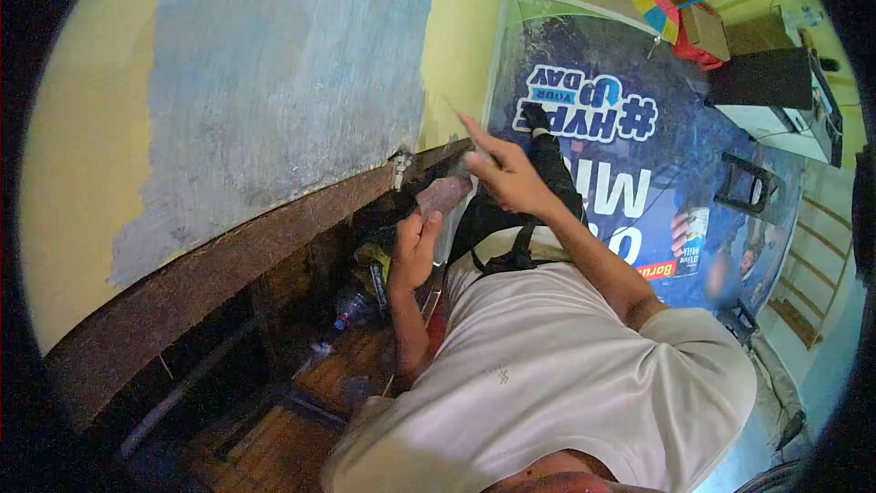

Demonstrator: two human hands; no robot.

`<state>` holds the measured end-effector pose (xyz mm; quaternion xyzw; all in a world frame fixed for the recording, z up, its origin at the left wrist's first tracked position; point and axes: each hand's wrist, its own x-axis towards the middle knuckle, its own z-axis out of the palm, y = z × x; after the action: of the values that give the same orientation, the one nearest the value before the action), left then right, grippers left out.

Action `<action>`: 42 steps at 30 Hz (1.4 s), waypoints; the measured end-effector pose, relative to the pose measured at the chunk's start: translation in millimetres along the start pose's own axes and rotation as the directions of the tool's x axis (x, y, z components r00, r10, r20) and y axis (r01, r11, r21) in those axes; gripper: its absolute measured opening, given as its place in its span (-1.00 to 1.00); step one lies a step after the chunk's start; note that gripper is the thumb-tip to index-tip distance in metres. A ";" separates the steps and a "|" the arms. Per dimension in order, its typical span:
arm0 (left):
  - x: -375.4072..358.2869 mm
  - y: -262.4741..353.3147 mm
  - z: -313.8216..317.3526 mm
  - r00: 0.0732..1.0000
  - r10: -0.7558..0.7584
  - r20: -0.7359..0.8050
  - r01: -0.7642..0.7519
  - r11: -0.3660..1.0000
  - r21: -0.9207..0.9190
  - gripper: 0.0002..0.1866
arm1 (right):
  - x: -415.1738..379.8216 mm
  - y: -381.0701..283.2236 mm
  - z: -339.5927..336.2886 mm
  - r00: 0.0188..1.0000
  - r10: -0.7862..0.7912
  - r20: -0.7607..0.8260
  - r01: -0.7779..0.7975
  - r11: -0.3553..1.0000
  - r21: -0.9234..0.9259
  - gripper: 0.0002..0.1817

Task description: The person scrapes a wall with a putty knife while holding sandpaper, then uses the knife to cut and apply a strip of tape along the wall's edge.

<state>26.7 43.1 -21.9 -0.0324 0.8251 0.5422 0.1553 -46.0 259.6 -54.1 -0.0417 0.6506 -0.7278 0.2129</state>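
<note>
My left hand [415, 251] is closed on a flat brownish-pink slab [444, 194], its thumb lying along the near face. Just above and to the right is my right hand [511, 175], with the index finger stretched forward and the other fingers curled in. From that fingertip a thin pale sliver [453, 112] points toward the wall; I cannot tell what it is. The two hands are apart, both in front of my white shirt [557, 347]. Behind the slab, a brown wooden ledge [274, 233] runs along the wall.
A yellow wall with a grey-blue patch [292, 82] rises at the left. Under the ledge, a clear plastic bottle [351, 310] lies among clutter. A blue printed banner [620, 146] covers the floor, with a black stool [748, 183] on it. A wooden rack [812, 265] stands at the right.
</note>
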 end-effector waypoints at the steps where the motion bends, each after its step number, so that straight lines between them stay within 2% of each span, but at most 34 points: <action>1: -1.8 -2.1 1.3 0.999 0.013 -0.043 -0.016 0.998 -0.067 -0.65 | 5.1 1.8 8.8 0.999 -0.039 -0.007 0.039 0.999 -0.036 -0.30; 2: -4.8 -11.3 -0.2 0.999 -0.010 -0.046 0.009 1.000 -0.029 -0.66 | 8.8 2.4 15.9 0.998 -0.055 -0.010 0.054 0.997 -0.050 -0.30; 5: -19.2 -30.6 -12.0 0.994 -0.088 -0.058 0.093 0.992 0.084 -0.66 | 21.5 24.3 34.1 0.956 -0.284 -0.074 0.269 0.948 -0.171 -0.30; 7: -27.0 -26.8 -19.0 0.987 -0.151 -0.064 0.159 0.975 0.153 -0.61 | 18.9 10.2 36.7 0.993 -0.111 -0.047 0.110 0.994 -0.016 -0.30; 9: -28.3 -23.9 -8.3 0.978 -0.117 -0.172 0.117 0.993 -0.010 -0.56 | 36.0 14.0 34.2 0.980 -0.163 -0.111 0.160 0.987 -0.030 -0.30; 11: -32.9 -21.3 -6.6 0.968 -0.145 -0.205 0.138 0.989 -0.048 -0.52 | 39.8 12.2 34.5 0.977 -0.161 -0.140 0.161 0.987 -0.008 -0.31; 13: -34.0 -19.8 -13.5 0.965 -0.209 -0.161 0.218 0.975 0.040 -0.51 | 29.8 9.8 42.0 0.970 -0.199 -0.143 0.195 0.980 -0.037 -0.30; 14: -32.3 -20.5 -13.5 0.968 -0.200 -0.151 0.208 0.978 0.035 -0.51 | 28.3 8.6 43.0 0.964 -0.222 -0.144 0.216 0.975 -0.054 -0.30; 17: -33.4 -30.4 -14.1 0.974 -0.190 -0.125 0.195 0.980 0.025 -0.51 | 38.4 11.3 35.0 0.980 -0.157 -0.124 0.162 0.986 0.033 -0.30; 20: -27.1 -33.0 -13.3 0.978 -0.181 -0.106 0.184 0.983 0.014 -0.50 | 27.0 -2.6 37.3 0.990 -0.102 -0.101 0.106 0.994 0.035 -0.27; 21: -22.0 -19.6 -11.3 0.978 -0.178 -0.104 0.180 0.984 0.011 -0.50 | 25.5 -2.2 39.1 0.982 -0.155 -0.104 0.159 0.987 0.030 -0.25; 24: -15.6 -22.6 -13.4 0.979 -0.178 -0.098 0.179 0.984 -0.001 -0.49 | 42.2 1.5 22.2 0.987 -0.089 -0.132 0.089 0.996 -0.005 -0.24; 25: -17.0 -24.1 -13.6 0.978 -0.181 -0.099 0.182 0.983 -0.003 -0.49 | 46.1 -5.2 21.9 0.987 -0.054 -0.152 0.063 0.997 0.051 -0.25; 28: -11.6 -24.8 -17.2 0.978 -0.194 -0.076 0.198 0.979 0.047 -0.48 | 30.2 -1.9 33.0 0.977 -0.168 -0.130 0.168 0.986 -0.011 -0.25; 29: -7.9 -21.6 -18.6 0.981 -0.176 -0.085 0.181 0.981 0.066 -0.48 | 30.9 1.7 31.6 0.975 -0.195 -0.111 0.198 0.980 0.025 -0.25; 31: -6.5 -9.6 -17.9 0.983 -0.157 -0.097 0.166 0.982 0.094 -0.48 | 38.9 -3.3 21.9 0.991 -0.086 -0.105 0.089 0.995 0.032 -0.24; 32: -8.3 -13.8 -17.5 0.980 -0.186 -0.070 0.193 0.976 0.097 -0.56 | 41.0 -5.5 16.7 0.995 -0.027 -0.100 0.031 0.999 0.036 -0.24; 34: -6.5 -24.6 -22.2 0.972 -0.234 -0.016 0.234 0.966 0.110 -0.65 | 37.8 0.4 22.6 0.991 -0.078 -0.112 0.080 0.997 0.009 -0.23; 36: -2.4 -24.2 -16.9 0.984 -0.168 -0.062 0.171 0.984 0.049 -0.56 | 29.3 -1.7 32.2 0.976 -0.184 -0.119 0.182 0.983 -0.032 -0.23; 37: -2.3 -22.9 -15.3 0.984 -0.164 -0.074 0.166 0.986 0.022 -0.52 | 28.8 -3.6 28.8 0.994 -0.087 -0.072 0.089 0.995 0.032 -0.23; 39: -1.6 -17.5 -12.2 0.980 -0.179 -0.082 0.177 0.984 -0.026 -0.49 | 44.9 -8.9 17.3 0.994 0.014 -0.109 -0.007 0.998 0.058 -0.24; 40: -2.3 -15.5 -11.3 0.978 -0.197 -0.076 0.194 0.980 -0.047 -0.49 | 46.3 -0.8 19.1 0.991 -0.040 -0.130 0.038 0.999 -0.015 -0.25; 42: -3.0 -24.3 -19.0 0.968 -0.252 0.006 0.252 0.967 0.033 -0.66 | 39.8 14.4 32.9 0.961 -0.203 -0.189 0.168 0.969 -0.182 -0.25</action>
<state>30.8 15.6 -35.7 -0.1318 0.8222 0.5048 0.2277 -67.2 213.6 -71.7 -0.0445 0.7202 -0.6887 0.0709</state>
